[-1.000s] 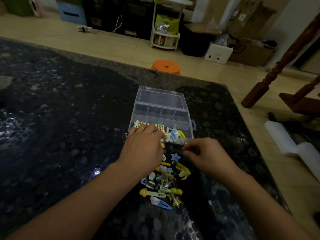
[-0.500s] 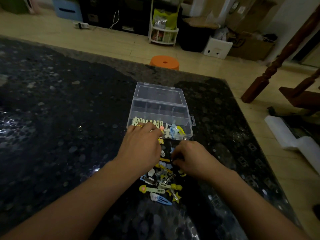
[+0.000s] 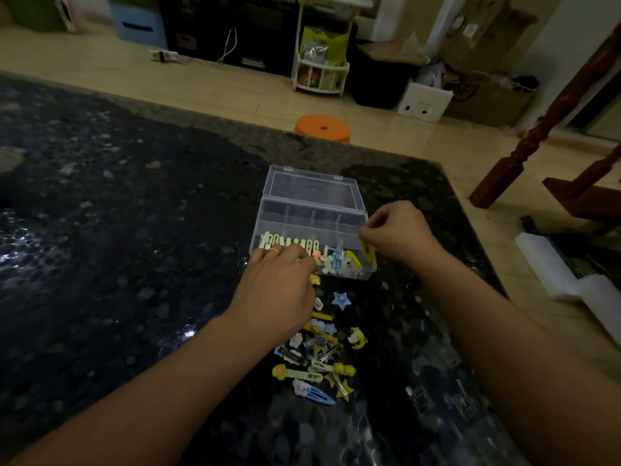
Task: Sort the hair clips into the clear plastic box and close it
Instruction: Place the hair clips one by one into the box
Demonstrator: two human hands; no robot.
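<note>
— Two hands were at work, yes? What did each one hold?

— The right hand (image 3: 398, 232) pinched a yellow hair clip (image 3: 367, 252) between its fingertips, over the right end of the clear plastic box (image 3: 312, 230). The left hand (image 3: 280, 280) lay at the front wall of the box with its fingers bent downward; if they gripped something, I could not tell, because the back of the hand hid them.

— And where was the box?

— On the dark stone table (image 3: 117, 247), with the lid (image 3: 314, 186) open and lying flat behind it. A row of pale clips (image 3: 289, 242) stood along the front left part, and some mixed clips were in the front right part.

— Was much left to sort?

— I judged yes. A pile of loose clips (image 3: 319, 354) lay on the table, just in front of the box, between the two forearms.

— What could have gone wrong?

— The yellow clip hung close to the box's right wall, so a careless release could have dropped it outside. Also, a clip standing too high could have stopped the lid from closing.
</note>
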